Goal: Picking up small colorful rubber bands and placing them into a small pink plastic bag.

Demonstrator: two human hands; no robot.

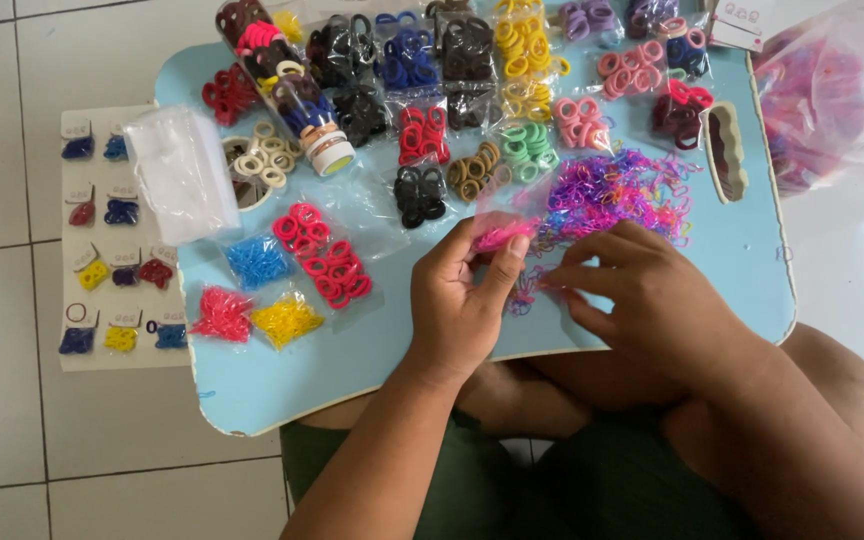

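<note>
My left hand [462, 295] holds a small clear plastic bag [502, 225] with pink elastic bands inside, pinched between thumb and fingers. My right hand [642, 290] rests on the light blue tray table [372, 355], fingertips on a few loose small bands [524, 295] just right of the bag. A loose heap of tiny purple and pink elastic bands [612, 190] lies directly beyond both hands.
Small bags of blue [257, 262], pink [222, 315], yellow [287, 320] and red bands [324, 255] lie left. Rows of bagged hair ties fill the far side. A stack of clear bags [182, 175], a card sheet [117, 240] and a large bag [832, 95] flank it.
</note>
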